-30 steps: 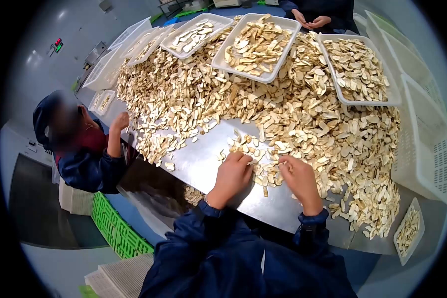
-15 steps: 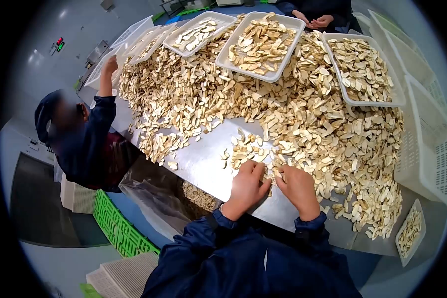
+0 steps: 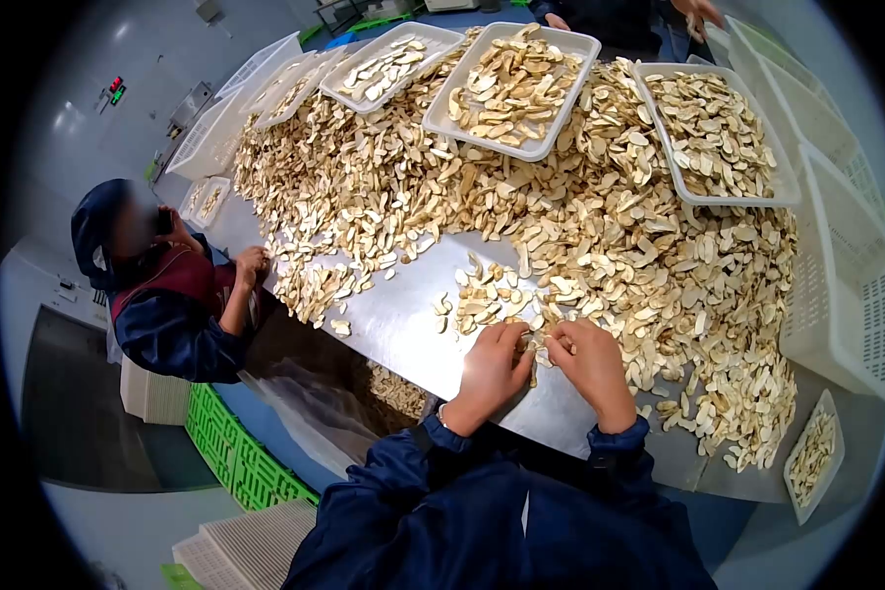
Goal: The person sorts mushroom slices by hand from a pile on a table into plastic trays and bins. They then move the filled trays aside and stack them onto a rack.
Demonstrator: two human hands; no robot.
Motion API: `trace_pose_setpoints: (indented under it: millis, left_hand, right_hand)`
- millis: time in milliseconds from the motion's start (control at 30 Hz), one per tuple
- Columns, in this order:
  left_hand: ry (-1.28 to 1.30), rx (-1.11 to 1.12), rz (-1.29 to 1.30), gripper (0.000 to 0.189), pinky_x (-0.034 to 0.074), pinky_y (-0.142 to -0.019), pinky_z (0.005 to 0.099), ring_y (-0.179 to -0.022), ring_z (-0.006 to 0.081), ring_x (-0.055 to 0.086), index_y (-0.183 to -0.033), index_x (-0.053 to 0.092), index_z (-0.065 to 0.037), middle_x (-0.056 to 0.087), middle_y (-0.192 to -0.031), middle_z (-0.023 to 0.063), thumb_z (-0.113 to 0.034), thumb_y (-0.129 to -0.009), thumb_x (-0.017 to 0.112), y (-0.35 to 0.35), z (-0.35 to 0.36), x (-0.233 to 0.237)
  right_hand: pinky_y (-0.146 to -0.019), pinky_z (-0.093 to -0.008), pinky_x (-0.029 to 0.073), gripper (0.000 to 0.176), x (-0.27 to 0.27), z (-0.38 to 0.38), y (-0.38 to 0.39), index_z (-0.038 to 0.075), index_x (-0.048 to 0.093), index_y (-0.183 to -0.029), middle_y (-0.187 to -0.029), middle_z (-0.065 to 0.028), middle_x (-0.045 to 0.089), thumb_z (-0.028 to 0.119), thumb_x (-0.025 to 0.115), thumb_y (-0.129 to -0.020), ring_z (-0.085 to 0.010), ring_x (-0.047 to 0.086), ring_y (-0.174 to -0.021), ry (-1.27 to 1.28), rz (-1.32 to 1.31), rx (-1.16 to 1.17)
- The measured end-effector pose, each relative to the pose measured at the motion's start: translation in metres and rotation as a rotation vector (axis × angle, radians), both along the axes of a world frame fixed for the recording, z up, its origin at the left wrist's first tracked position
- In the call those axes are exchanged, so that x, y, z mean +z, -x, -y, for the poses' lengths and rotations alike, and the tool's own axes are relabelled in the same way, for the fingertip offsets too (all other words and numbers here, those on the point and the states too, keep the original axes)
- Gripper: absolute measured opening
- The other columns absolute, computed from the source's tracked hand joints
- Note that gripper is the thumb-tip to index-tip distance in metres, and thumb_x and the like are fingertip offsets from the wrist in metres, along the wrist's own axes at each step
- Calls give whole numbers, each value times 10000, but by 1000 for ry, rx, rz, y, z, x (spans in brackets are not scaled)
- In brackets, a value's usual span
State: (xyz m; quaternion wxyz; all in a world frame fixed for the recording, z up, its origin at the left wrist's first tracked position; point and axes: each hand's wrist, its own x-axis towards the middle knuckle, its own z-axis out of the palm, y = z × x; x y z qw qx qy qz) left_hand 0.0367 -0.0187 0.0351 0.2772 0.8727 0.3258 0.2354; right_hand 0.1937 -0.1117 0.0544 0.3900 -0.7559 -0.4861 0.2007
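Pale dried slices (image 3: 521, 211), like sliced mushroom with brown edges, lie in a wide heap on the metal table (image 3: 413, 300). My left hand (image 3: 490, 369) is at the near edge of a small group of slices (image 3: 487, 295), fingers curled and thumb drawn in; what its fingertips hold is hidden. Close beside it, my right hand (image 3: 595, 366) pinches with thumb and forefinger at a slice. A few slices lie in the narrow gap between both hands.
White trays of slices (image 3: 580, 87) rest on the heap, and a small tray (image 3: 799, 500) sits at the right. White perforated crates (image 3: 826, 285) line the right side. A co-worker (image 3: 167, 285) stands at the left by a plastic-lined container (image 3: 300, 408); another person's hand (image 3: 698, 12) shows at the back.
My hands stay nearly in place, with the right fingers drawn in tighter. The left co-worker's raised arm has come down to the table edge. The person at the back has moved their hands apart.
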Motion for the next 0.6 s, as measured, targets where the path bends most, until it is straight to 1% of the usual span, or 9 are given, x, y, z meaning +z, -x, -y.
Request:
trace_pose_setpoints:
  millis: [100, 167, 300, 333, 433, 467, 567, 600]
  left_hand:
    - [-78, 7, 45, 298, 545, -719, 402, -863, 325, 651, -1091, 661, -64, 636, -934, 112, -176, -826, 737, -2, 1, 2]
    - [-77, -9, 24, 249, 546, -707, 396, -846, 322, 652, -1051, 671, -70, 635, -910, 109, -166, -829, 732, -1, 1, 7]
    - [-47, 9, 2, 159, 544, -684, 394, -815, 318, 654, -974, 684, -75, 637, -875, 103, -152, -840, 720, 0, 1, 5]
    - [-83, 10, 21, 139, 538, -675, 397, -803, 311, 655, -960, 686, -70, 642, -867, 100, -132, -839, 720, -1, 1, 6]
    - [-99, 53, 87, 142, 534, -673, 393, -802, 305, 654, -966, 685, -68, 645, -867, 102, -109, -835, 723, 1, -1, 3]
    - [-79, 54, 78, 146, 536, -665, 376, -785, 303, 658, -979, 681, -47, 640, -872, 117, -71, -840, 716, 2, -4, 4]
    - [44, 104, 165, 144, 541, -660, 362, -766, 302, 662, -997, 674, -27, 630, -885, 132, -48, -857, 699, 4, -8, 9]
    - [97, 90, 166, 149, 543, -656, 350, -751, 297, 666, -1021, 670, -18, 624, -918, 140, -33, -873, 683, 6, -9, 11]
  right_hand:
    - [-671, -395, 504, 141, -2, -1, -1, 78, 721, -927, -790, -123, 657, 209, 721, -875, -313, 645, -735, -37, -43, 23]
    - [-675, -396, 504, 144, -2, -1, -1, 75, 726, -938, -789, -126, 659, 206, 719, -878, -316, 648, -740, -35, -59, 19]
    - [-723, -395, 524, 187, -1, -2, -1, 49, 728, -979, -867, -153, 699, 210, 717, -884, -331, 678, -812, -34, -68, -15]
    - [-737, -393, 528, 200, -3, -2, -1, 41, 727, -989, -892, -161, 708, 211, 716, -885, -334, 685, -834, -51, -77, -29]
    - [-774, -388, 539, 227, 3, -2, -1, 24, 723, -1019, -945, -175, 724, 211, 714, -889, -337, 700, -882, -39, -127, -31]
    - [-786, -386, 542, 235, 6, -2, -1, 20, 722, -1029, -959, -179, 727, 210, 713, -890, -337, 704, -896, -25, -148, -25]
    - [-790, -381, 544, 236, 2, -2, -1, 23, 720, -1042, -954, -169, 730, 207, 712, -893, -329, 708, -896, -76, -173, -21]
    - [-794, -379, 545, 239, 1, -2, -1, 22, 720, -1046, -955, -167, 731, 206, 713, -893, -329, 709, -899, -77, -170, -27]
